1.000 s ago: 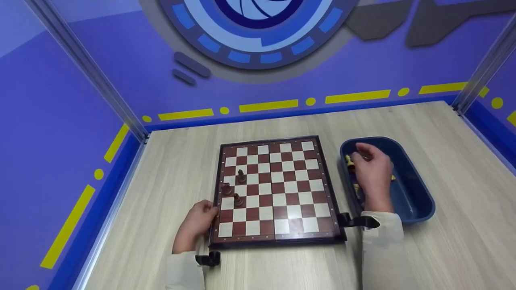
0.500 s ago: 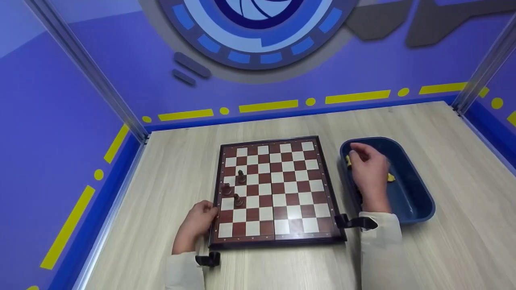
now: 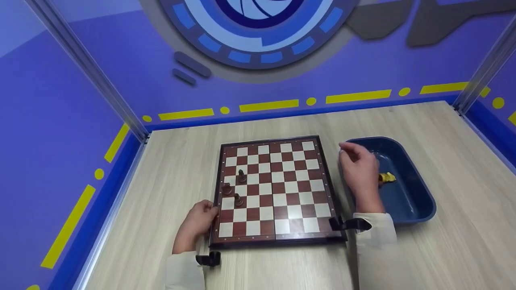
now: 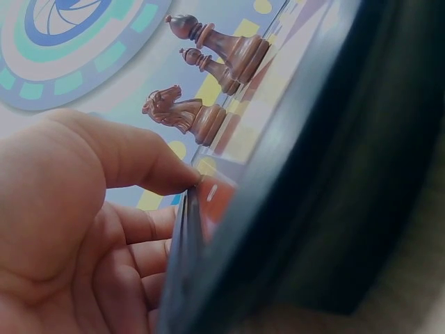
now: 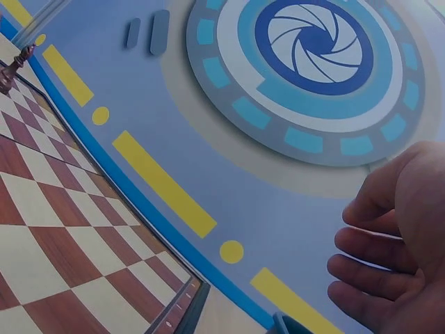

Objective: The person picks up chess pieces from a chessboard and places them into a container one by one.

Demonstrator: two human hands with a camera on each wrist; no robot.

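Chessboard [image 3: 278,194] mid-frame, three dark chess pieces [image 3: 227,189] standing toward its left side.
Left hand [image 3: 197,220], lower left, pinches the board's edge; right hand [image 3: 360,171], right of centre, is above the blue tub [image 3: 408,201], fingers curled, whether around anything I cannot tell; a yellow piece [image 3: 388,177] lies inside.
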